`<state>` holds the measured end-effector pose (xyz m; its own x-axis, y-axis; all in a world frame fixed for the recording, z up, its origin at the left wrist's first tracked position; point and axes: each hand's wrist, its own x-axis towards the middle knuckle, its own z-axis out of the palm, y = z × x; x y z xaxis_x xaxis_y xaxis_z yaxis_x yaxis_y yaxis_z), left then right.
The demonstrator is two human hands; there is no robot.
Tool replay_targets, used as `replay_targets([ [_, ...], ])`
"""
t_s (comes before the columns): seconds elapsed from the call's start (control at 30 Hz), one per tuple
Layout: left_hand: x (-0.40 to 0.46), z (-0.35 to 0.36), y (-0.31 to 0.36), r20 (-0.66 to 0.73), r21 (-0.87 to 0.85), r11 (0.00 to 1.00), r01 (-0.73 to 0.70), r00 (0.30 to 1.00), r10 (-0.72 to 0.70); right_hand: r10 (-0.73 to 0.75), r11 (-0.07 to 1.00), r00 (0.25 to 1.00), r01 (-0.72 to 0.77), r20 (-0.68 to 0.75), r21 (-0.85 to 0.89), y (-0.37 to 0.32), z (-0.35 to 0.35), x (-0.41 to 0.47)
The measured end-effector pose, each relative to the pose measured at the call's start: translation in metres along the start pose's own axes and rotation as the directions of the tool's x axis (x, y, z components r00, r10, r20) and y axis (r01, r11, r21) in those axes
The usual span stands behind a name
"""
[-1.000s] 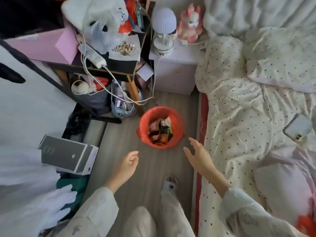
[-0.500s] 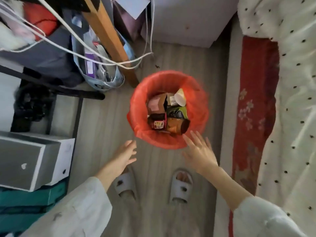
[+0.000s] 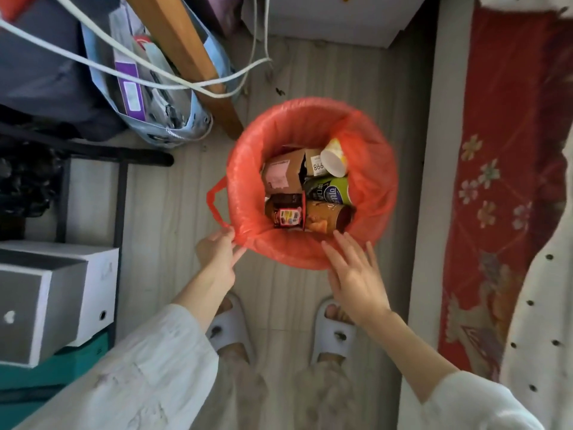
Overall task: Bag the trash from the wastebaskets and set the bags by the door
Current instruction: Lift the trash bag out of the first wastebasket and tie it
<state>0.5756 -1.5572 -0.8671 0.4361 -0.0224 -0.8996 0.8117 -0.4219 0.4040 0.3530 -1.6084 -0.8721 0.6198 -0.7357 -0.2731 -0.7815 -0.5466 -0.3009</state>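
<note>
At the left edge of the frame, a grey and white box (image 3: pixel 46 293) is sitting on a teal one, with a blue tote bag (image 3: pixel 161 97) and white cables (image 3: pixel 186 82) crowding the upper left. None of this is in our way.

Moving right, our left hand (image 3: pixel 217 252) is now pinching the near-left rim of the orange trash bag (image 3: pixel 372 187), just below its loose handle loop (image 3: pixel 215 200). Half a second ago this hand was hanging short of the bag, so contact is the new thing: the gathering of the liner is starting.

In the centre of the frame, the bag is lining the wastebasket on the wooden floor (image 3: pixel 173 193), and we are seeing a cardboard box (image 3: pixel 282 172), a white paper cup (image 3: pixel 333 158) and snack cans (image 3: pixel 328 206) inside it, well below the rim.

Further right, our right hand (image 3: pixel 356 274) is spreading flat, fingers apart, over the near rim. It has come forward since a moment ago, but we cannot tell whether it is touching the plastic yet; it is holding nothing. We judge it will need its own grip on the rim before the bag lifts free.

Along the right edge, a red patterned cloth (image 3: pixel 502 181) is hanging beside the polka-dot bedding (image 3: pixel 545 305).
</note>
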Motion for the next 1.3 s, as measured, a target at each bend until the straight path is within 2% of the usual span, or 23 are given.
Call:
replay_targets([
  [0.03, -0.006, -0.001, 0.003, -0.013, -0.017, 1.0, -0.014, 1.0, 0.013, 0.144, 0.98, 0.989, -0.136, -0.044, 0.147, -0.003, -0.009, 0.002],
  [0.07, -0.011, -0.001, 0.006, 0.002, -0.042, 0.999, -0.01, 1.0, 0.01, 0.361, 0.89, 0.931, -0.326, -0.055, 0.32, -0.005, -0.02, 0.007],
  [0.1, -0.017, -0.002, 0.008, 0.043, -0.07, 0.998, 0.008, 0.999, -0.005, 0.601, 0.699, 0.799, -0.522, -0.006, 0.489, -0.006, -0.03, 0.013],
  [0.13, -0.021, -0.003, 0.01, 0.097, -0.101, 0.994, 0.034, 0.995, -0.024, 0.789, 0.409, 0.6, -0.673, 0.132, 0.616, -0.004, -0.036, 0.021],
  [0.17, -0.025, -0.003, 0.011, 0.145, -0.128, 0.99, 0.062, 0.989, -0.043, 0.85, 0.073, 0.397, -0.739, 0.345, 0.67, 0.0, -0.04, 0.029],
  [0.2, -0.027, -0.003, 0.013, 0.175, -0.133, 0.987, 0.086, 0.983, -0.062, 0.785, -0.229, 0.255, -0.727, 0.564, 0.647, 0.006, -0.04, 0.035],
  [0.23, -0.027, -0.002, 0.014, 0.187, -0.122, 0.987, 0.105, 0.979, -0.081, 0.646, -0.464, 0.191, -0.67, 0.739, 0.579, 0.011, -0.038, 0.038],
  [0.27, -0.026, -0.001, 0.015, 0.19, -0.093, 0.989, 0.116, 0.977, -0.097, 0.503, -0.623, 0.188, -0.598, 0.844, 0.505, 0.016, -0.033, 0.04],
  [0.3, -0.024, 0.0, 0.016, 0.193, -0.063, 0.989, 0.13, 0.974, -0.116, 0.394, -0.711, 0.213, -0.546, 0.894, 0.444, 0.02, -0.026, 0.04],
  [0.37, -0.02, 0.001, 0.016, 0.19, 0.0, 0.99, 0.143, 0.972, -0.141, 0.276, -0.791, 0.279, -0.478, 0.92, 0.382, 0.027, -0.016, 0.041],
  [0.43, -0.012, 0.001, 0.015, 0.162, 0.135, 0.987, 0.091, 0.98, -0.113, 0.246, -0.843, 0.346, -0.385, 0.906, 0.375, 0.035, -0.009, 0.047],
  [0.53, -0.002, -0.004, 0.016, 0.114, 0.25, 0.967, 0.04, 0.991, -0.07, 0.35, -0.83, 0.342, -0.318, 0.872, 0.457, 0.047, -0.007, 0.051],
  [0.67, -0.002, -0.003, 0.021, 0.103, 0.23, 0.972, -0.045, 0.994, 0.021, 0.429, -0.797, 0.328, -0.302, 0.842, 0.523, 0.058, -0.018, 0.049],
  [0.77, -0.011, 0.001, 0.026, 0.157, 0.106, 0.992, -0.064, 0.987, 0.047, 0.484, -0.804, 0.351, -0.182, 0.802, 0.566, 0.059, -0.039, 0.046],
  [0.83, -0.019, 0.001, 0.033, 0.217, -0.037, 0.999, -0.038, 0.975, 0.045, 0.514, -0.765, 0.4, -0.186, 0.759, 0.616, 0.058, -0.053, 0.043],
  [0.9, -0.027, 0.003, 0.042, 0.239, -0.147, 0.989, -0.013, 0.97, 0.048, 0.526, -0.648, 0.456, -0.332, 0.718, 0.686, 0.057, -0.065, 0.044],
  [0.97, -0.03, 0.006, 0.053, 0.229, -0.149, 0.989, -0.018, 0.972, 0.053, 0.559, -0.445, 0.486, -0.508, 0.672, 0.737, 0.054, -0.078, 0.051],
  [1.07, -0.032, 0.011, 0.072, 0.244, 0.041, 0.993, -0.113, 0.965, 0.1, 0.694, -0.112, 0.511, -0.619, 0.507, 0.777, 0.046, -0.098, 0.068],
  [1.13, -0.039, 0.015, 0.084, 0.301, 0.169, 0.97, -0.174, 0.946, 0.117, 0.778, 0.164, 0.535, -0.68, 0.33, 0.715, 0.041, -0.108, 0.079],
  [1.17, -0.043, 0.017, 0.09, 0.318, 0.191, 0.963, -0.188, 0.94, 0.121, 0.81, 0.266, 0.535, -0.7, 0.24, 0.663, 0.038, -0.113, 0.082],
  [1.2, -0.047, 0.019, 0.097, 0.325, 0.187, 0.963, -0.195, 0.937, 0.127, 0.835, 0.305, 0.522, -0.705, 0.177, 0.64, 0.035, -0.118, 0.084],
  [1.27, -0.058, 0.023, 0.112, 0.332, 0.108, 0.975, -0.195, 0.931, 0.149, 0.853, 0.282, 0.504, -0.661, 0.134, 0.695, 0.03, -0.131, 0.089],
  [1.3, -0.063, 0.025, 0.119, 0.338, 0.061, 0.979, -0.196, 0.927, 0.165, 0.847, 0.269, 0.519, -0.605, 0.116, 0.749, 0.03, -0.138, 0.091],
])
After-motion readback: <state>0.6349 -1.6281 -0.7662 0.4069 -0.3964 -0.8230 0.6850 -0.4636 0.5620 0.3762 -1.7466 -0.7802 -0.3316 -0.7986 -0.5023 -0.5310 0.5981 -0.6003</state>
